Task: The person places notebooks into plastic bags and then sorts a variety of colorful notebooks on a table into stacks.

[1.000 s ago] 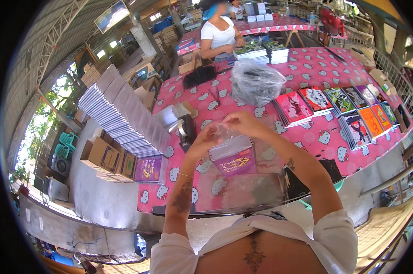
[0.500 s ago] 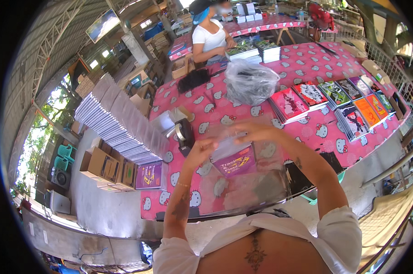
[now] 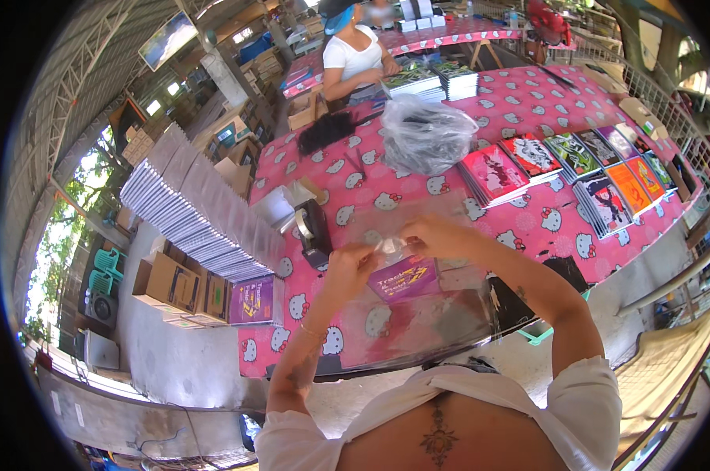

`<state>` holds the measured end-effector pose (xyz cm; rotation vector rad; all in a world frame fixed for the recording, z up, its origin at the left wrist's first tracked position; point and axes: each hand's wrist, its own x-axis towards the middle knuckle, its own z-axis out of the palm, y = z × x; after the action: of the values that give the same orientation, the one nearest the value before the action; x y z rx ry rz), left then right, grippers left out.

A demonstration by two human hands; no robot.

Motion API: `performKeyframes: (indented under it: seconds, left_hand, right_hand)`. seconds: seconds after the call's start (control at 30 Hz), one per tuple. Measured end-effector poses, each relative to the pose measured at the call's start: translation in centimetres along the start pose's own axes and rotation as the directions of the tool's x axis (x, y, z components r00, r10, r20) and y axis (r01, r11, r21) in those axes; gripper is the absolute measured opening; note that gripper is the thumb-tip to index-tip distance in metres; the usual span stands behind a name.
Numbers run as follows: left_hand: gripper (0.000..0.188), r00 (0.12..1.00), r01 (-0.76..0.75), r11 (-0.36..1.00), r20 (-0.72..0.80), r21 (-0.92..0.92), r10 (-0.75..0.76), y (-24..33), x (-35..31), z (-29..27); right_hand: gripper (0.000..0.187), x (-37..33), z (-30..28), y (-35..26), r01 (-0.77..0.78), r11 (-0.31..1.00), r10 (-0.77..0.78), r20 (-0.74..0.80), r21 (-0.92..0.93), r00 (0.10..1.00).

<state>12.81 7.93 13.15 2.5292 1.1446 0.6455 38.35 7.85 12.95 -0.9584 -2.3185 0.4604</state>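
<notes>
A purple notebook [image 3: 406,284] lies in front of me on the pink patterned tabletop. Clear plastic wrap [image 3: 391,250] is gathered over its far edge. My left hand [image 3: 350,267] pinches the plastic at the left of that edge, fingers closed. At the right, my right hand [image 3: 433,237] is closed on the same plastic. Just beyond my left hand stands a black tape dispenser [image 3: 314,235]. Under and around the notebook a transparent sheet covers the table [image 3: 347,326].
A tall leaning stack of wrapped notebooks [image 3: 206,212] rises at the left, beside cardboard boxes [image 3: 171,284]. Crumpled clear plastic [image 3: 427,135] lies farther back. Rows of colourful notebooks [image 3: 496,173] sit at the right. A person in a white shirt [image 3: 352,56] stands across the table.
My hands have come down nearer the notebook's far edge and drawn the plastic together there. My right hand has closed on it. The view has shifted slightly.
</notes>
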Motion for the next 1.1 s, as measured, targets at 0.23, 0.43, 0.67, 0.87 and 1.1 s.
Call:
performKeyframes:
  seconds: [0.23,0.43,0.67,0.87,1.1]
  left_hand:
    - [0.05,0.997,0.061,0.961,-0.053,0.269,-0.049,1.5,2.5,0.3]
    - [0.061,0.881,0.399,0.756,0.444,-0.519,-0.16,-5.0,4.5,0.6]
    - [0.042,0.702,0.585,0.777,-0.336,-0.233,-0.628,-22.6,-1.5,3.1]
    - [0.028,0.473,0.568,0.259,0.052,-0.781,-0.879,-25.3,-1.5,4.6]
    - [0.015,0.48,0.008,0.191,-0.164,-0.982,-0.862,-25.2,-5.8,8.7]
  right_hand:
    - [0.021,3.0,-0.5,-0.1,-0.125,0.958,0.177,0.188,-0.258,0.966]
    - [0.039,2.8,0.1,5.7,-0.292,0.901,0.201,0.287,0.322,0.937]
    - [0.039,2.9,2.2,5.9,-0.346,0.773,0.27,0.219,0.532,0.938]
    - [0.033,1.6,2.9,6.4,-0.302,0.79,0.303,0.088,0.534,0.949]
    - [0.032,2.6,3.8,5.9,-0.321,0.799,0.331,0.074,0.509,0.941]
